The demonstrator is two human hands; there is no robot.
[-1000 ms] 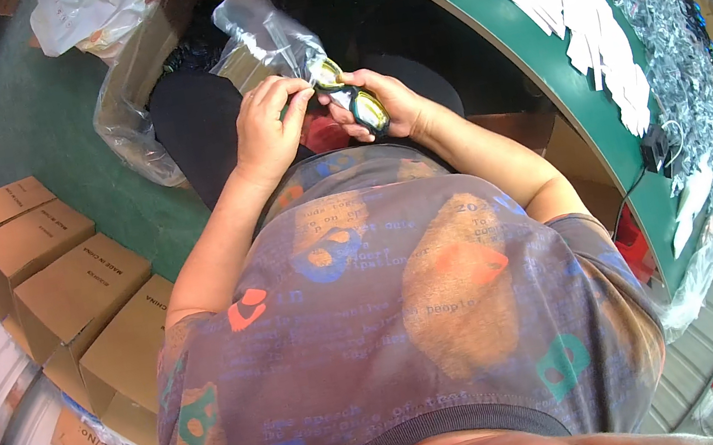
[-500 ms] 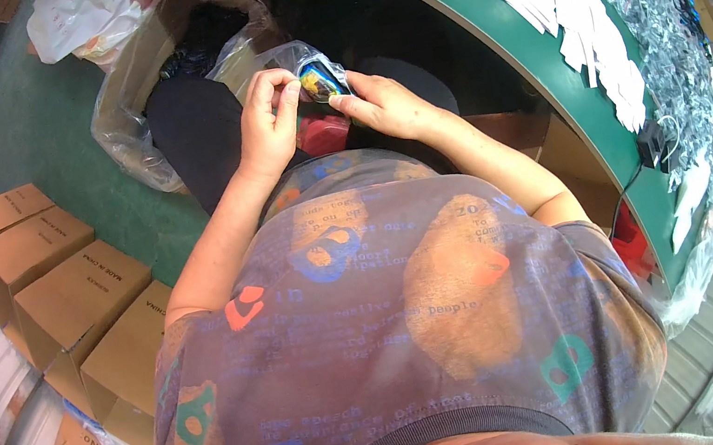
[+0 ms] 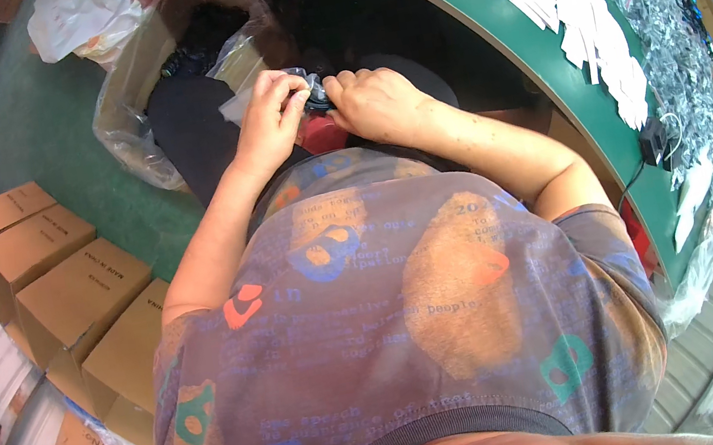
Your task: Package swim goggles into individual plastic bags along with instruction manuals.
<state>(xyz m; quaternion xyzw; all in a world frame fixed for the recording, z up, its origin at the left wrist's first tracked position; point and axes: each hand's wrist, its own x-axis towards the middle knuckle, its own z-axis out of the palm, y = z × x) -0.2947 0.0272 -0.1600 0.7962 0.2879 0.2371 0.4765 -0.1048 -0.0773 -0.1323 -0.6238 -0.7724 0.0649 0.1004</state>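
My left hand (image 3: 272, 125) is closed, its thumb and forefinger pinching the edge of a small clear plastic bag (image 3: 315, 84) above my lap. My right hand (image 3: 384, 103) is curled over the other side of the bag with its back turned up, so most of its fingers are hidden. Inside the bag, between the two hands, shows a small dark item (image 3: 318, 100), too covered to name its kind. Just below the hands, a red object (image 3: 324, 134) lies at my lap, partly hidden by my right hand.
Beyond my left knee stands an open carton lined with clear plastic (image 3: 130, 100), with dark things in it. Closed brown cartons (image 3: 85, 291) stand at left. The green table (image 3: 472, 10) curves along the right, bearing white paper strips (image 3: 573, 21) and a heap of clear packets (image 3: 659, 30).
My right hand has rolled over the bag, its back now up. The item's yellow and blue face, visible before, is now hidden. My left hand keeps its pinch, nearly in place.
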